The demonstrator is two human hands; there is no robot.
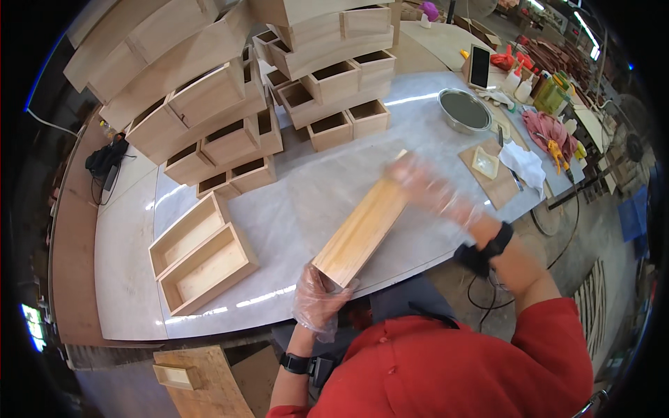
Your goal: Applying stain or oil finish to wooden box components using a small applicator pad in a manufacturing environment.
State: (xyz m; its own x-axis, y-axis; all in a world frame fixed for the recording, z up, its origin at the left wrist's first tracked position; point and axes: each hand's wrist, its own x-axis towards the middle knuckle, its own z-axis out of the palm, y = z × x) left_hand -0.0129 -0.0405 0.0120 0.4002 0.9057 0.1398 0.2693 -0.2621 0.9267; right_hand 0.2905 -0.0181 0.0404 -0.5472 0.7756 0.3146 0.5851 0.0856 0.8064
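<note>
Wood piece [362, 233] slants from left hand [319, 298], gripping near end, to right hand [421, 184], blurred at far end, grip unclear.

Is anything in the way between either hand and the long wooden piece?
No separate object is visible between them. The left hand grips the near end of the long wooden piece; the right hand is at its far end, too blurred to judge contact. Thin clear gloves cover both hands.

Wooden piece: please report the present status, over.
Left hand grips near end of wooden piece. Right hand at far end, blurred. Two open boxes apart at left.
</note>
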